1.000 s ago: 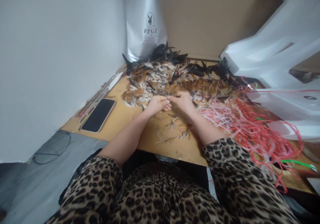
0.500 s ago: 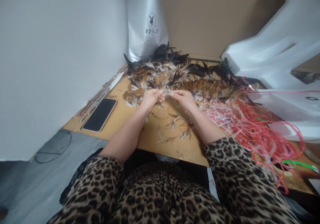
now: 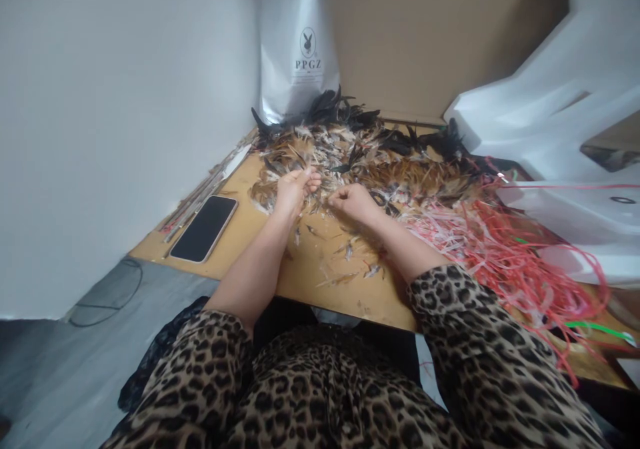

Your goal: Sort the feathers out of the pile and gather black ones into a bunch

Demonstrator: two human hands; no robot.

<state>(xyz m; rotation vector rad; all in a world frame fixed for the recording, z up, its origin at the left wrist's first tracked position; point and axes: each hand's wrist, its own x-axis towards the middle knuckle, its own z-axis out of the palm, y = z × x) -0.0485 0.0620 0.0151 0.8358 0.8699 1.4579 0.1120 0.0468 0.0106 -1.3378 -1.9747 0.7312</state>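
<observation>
A heap of brown, white and black feathers (image 3: pixel 360 152) covers the far half of the wooden table (image 3: pixel 310 275). My left hand (image 3: pixel 293 189) rests at the heap's near left edge, its fingers curled around a few brown feathers. A little to the right, my right hand (image 3: pixel 353 202) is closed in a loose fist at the heap's front edge, pinching something small that I cannot make out. Several loose feathers (image 3: pixel 350 265) lie on the bare wood between my forearms.
A black phone (image 3: pixel 205 229) lies at the table's left, beside thin rods (image 3: pixel 205 185) along the white wall. A white PPGZ bag (image 3: pixel 300 49) stands at the back. Red and pink plastic strips (image 3: pixel 505 249) sprawl on the right, under white foam sheets (image 3: pixel 560 122).
My hands, which met fingertip to fingertip, have drawn apart. The left hand moved up and left into the feathers; the right hand drew back and closed into a fist.
</observation>
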